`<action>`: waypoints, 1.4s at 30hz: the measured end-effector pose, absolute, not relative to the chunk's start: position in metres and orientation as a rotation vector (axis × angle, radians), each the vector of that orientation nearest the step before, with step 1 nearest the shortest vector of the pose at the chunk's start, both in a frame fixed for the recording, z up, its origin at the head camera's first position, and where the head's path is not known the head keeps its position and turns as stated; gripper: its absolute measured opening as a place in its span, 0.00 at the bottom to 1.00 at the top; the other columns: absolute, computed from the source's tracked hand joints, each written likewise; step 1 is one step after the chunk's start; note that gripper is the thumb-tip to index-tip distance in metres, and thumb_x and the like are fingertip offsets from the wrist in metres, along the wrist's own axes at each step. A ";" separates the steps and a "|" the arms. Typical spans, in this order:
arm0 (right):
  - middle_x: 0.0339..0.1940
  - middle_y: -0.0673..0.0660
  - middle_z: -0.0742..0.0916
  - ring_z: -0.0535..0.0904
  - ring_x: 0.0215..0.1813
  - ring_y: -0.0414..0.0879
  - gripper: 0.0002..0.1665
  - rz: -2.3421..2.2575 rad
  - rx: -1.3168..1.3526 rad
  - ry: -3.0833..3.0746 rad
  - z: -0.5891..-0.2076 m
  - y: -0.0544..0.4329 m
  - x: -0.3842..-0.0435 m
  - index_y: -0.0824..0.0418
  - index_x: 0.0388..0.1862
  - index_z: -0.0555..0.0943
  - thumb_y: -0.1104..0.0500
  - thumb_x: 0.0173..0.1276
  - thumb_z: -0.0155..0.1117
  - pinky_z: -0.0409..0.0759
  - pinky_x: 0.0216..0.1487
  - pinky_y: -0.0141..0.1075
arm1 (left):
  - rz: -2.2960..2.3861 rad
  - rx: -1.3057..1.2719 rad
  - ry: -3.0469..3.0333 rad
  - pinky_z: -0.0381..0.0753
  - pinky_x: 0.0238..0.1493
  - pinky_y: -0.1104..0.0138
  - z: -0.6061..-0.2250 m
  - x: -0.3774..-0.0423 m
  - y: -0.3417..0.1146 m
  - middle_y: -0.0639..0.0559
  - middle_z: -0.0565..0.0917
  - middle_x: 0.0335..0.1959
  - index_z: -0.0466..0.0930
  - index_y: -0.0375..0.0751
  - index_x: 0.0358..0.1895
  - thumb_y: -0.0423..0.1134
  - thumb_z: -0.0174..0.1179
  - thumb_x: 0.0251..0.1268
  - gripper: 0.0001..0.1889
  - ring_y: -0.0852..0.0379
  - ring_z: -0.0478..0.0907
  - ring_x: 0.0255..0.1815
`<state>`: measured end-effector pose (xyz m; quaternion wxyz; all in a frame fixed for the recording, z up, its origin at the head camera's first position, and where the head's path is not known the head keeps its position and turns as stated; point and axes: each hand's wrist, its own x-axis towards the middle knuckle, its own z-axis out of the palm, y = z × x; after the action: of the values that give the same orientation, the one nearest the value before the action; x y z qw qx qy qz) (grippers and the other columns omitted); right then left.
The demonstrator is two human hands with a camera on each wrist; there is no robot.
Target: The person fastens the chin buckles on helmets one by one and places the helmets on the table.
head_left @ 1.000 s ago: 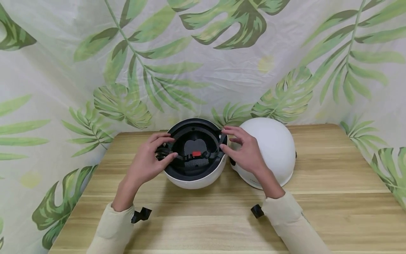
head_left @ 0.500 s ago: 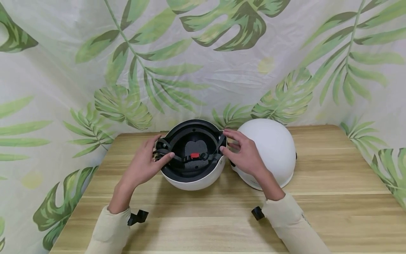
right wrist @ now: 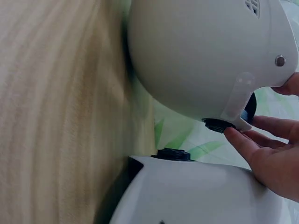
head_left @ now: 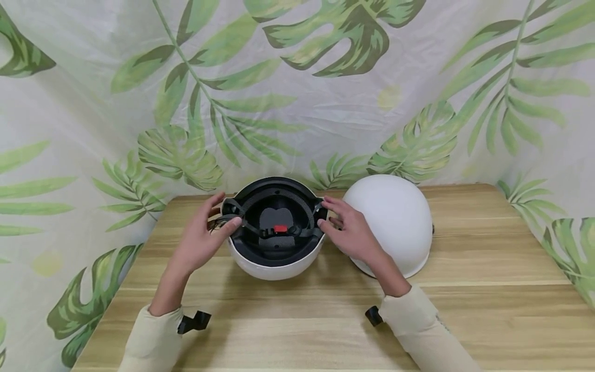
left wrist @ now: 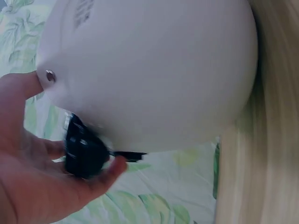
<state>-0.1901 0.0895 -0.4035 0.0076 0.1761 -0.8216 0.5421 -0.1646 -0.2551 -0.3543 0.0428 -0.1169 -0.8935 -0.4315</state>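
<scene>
A white helmet (head_left: pixel 274 271) lies upside down on the wooden table, its black padded inside facing up. Across the opening runs a black chin strap with a red buckle (head_left: pixel 280 228). My left hand (head_left: pixel 197 237) holds the helmet's left rim, thumb on the near side; thin dark cords dangle there. In the left wrist view, a black piece (left wrist: pixel 86 149) sits between that hand's fingers and the shell (left wrist: pixel 154 74). On the opposite rim, my right hand (head_left: pixel 350 230) grips the edge, with fingertips by a small black knob (right wrist: pixel 217 124) in the right wrist view.
A second white helmet (head_left: pixel 392 222) stands dome up right behind my right hand, close to the first. Its black knob (right wrist: pixel 173 154) shows in the right wrist view. A leaf-patterned cloth (head_left: pixel 297 103) hangs along the table's (head_left: pixel 288 330) back edge.
Both hands and the upturned helmet have shifted left, opening a gap to the second helmet. My left hand went from reaching over the opening to holding the rim from outside.
</scene>
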 end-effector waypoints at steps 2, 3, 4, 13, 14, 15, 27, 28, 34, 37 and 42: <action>0.83 0.62 0.72 0.75 0.78 0.58 0.34 1.677 0.563 -2.592 -0.406 0.087 -0.190 0.69 0.76 0.73 0.56 0.77 0.65 0.79 0.73 0.49 | -1.390 -0.350 -2.662 0.70 0.77 0.51 -0.356 -0.163 -0.260 0.36 0.63 0.84 0.56 0.40 0.85 0.43 0.62 0.78 0.38 0.33 0.64 0.81; 0.83 0.63 0.72 0.74 0.79 0.58 0.34 1.669 0.569 -2.603 -0.407 0.085 -0.190 0.70 0.76 0.73 0.56 0.77 0.64 0.79 0.73 0.49 | -1.420 -0.356 -2.621 0.71 0.76 0.59 -0.357 -0.163 -0.262 0.36 0.65 0.83 0.58 0.40 0.84 0.41 0.62 0.78 0.37 0.36 0.65 0.81; 0.83 0.63 0.72 0.73 0.80 0.58 0.33 1.656 0.581 -2.612 -0.408 0.084 -0.190 0.70 0.76 0.73 0.56 0.77 0.64 0.80 0.72 0.49 | -1.445 -0.361 -2.583 0.71 0.74 0.67 -0.358 -0.162 -0.264 0.36 0.66 0.82 0.60 0.40 0.83 0.39 0.61 0.78 0.35 0.41 0.66 0.80; 0.82 0.67 0.72 0.71 0.81 0.59 0.35 1.685 0.597 -2.644 -0.416 0.075 -0.189 0.71 0.77 0.71 0.56 0.77 0.63 0.80 0.72 0.52 | -1.632 -0.285 -2.502 0.74 0.57 0.85 -0.363 -0.164 -0.275 0.35 0.71 0.78 0.62 0.39 0.83 0.39 0.58 0.80 0.33 0.77 0.74 0.61; 0.81 0.67 0.73 0.71 0.81 0.60 0.35 1.691 0.586 -2.637 -0.416 0.074 -0.188 0.71 0.77 0.71 0.57 0.77 0.64 0.80 0.72 0.52 | -1.629 -0.263 -2.517 0.74 0.56 0.85 -0.363 -0.164 -0.276 0.35 0.72 0.77 0.62 0.39 0.83 0.40 0.59 0.80 0.33 0.78 0.74 0.60; 0.80 0.67 0.73 0.72 0.81 0.60 0.35 1.681 0.577 -2.629 -0.417 0.073 -0.188 0.71 0.77 0.71 0.57 0.77 0.64 0.80 0.72 0.51 | -1.627 -0.241 -2.532 0.75 0.55 0.85 -0.363 -0.163 -0.276 0.36 0.73 0.76 0.63 0.40 0.83 0.40 0.59 0.80 0.33 0.78 0.75 0.59; 0.77 0.65 0.77 0.72 0.80 0.58 0.32 1.728 0.495 -2.578 -0.422 0.060 -0.184 0.69 0.73 0.77 0.53 0.77 0.68 0.79 0.73 0.51 | -1.644 -0.162 -2.521 0.77 0.51 0.83 -0.356 -0.160 -0.267 0.34 0.78 0.68 0.68 0.42 0.81 0.42 0.61 0.78 0.31 0.76 0.78 0.52; 0.78 0.65 0.76 0.71 0.81 0.58 0.32 1.757 0.514 -2.583 -0.423 0.060 -0.184 0.69 0.73 0.76 0.53 0.78 0.68 0.78 0.74 0.51 | -1.631 -0.155 -2.515 0.77 0.51 0.83 -0.355 -0.159 -0.265 0.35 0.78 0.68 0.68 0.42 0.81 0.42 0.61 0.78 0.31 0.75 0.78 0.52; 0.80 0.63 0.75 0.74 0.79 0.57 0.36 1.826 0.630 -2.705 -0.433 0.054 -0.183 0.63 0.80 0.71 0.48 0.82 0.62 0.75 0.77 0.50 | -1.452 -0.181 -2.470 0.71 0.67 0.74 -0.350 -0.156 -0.256 0.44 0.76 0.73 0.71 0.45 0.79 0.44 0.66 0.75 0.32 0.56 0.76 0.67; 0.81 0.61 0.75 0.76 0.78 0.58 0.38 1.819 0.634 -2.769 -0.434 0.052 -0.181 0.59 0.82 0.69 0.42 0.81 0.62 0.75 0.77 0.52 | -1.366 -0.201 -2.475 0.71 0.71 0.59 -0.349 -0.155 -0.254 0.44 0.75 0.75 0.71 0.45 0.79 0.45 0.68 0.74 0.33 0.43 0.74 0.73; 0.83 0.60 0.72 0.70 0.82 0.59 0.48 1.758 0.677 -2.807 -0.433 0.052 -0.180 0.60 0.81 0.69 0.39 0.71 0.72 0.72 0.80 0.52 | -1.353 -0.194 -2.510 0.71 0.72 0.40 -0.348 -0.155 -0.255 0.41 0.71 0.78 0.68 0.45 0.80 0.49 0.66 0.75 0.35 0.35 0.70 0.78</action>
<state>-0.1797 0.0517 -0.4327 -0.1192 0.1988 -0.8243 0.5165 -0.1548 -0.2555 -0.3477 0.1411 -0.0673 -0.8695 -0.4686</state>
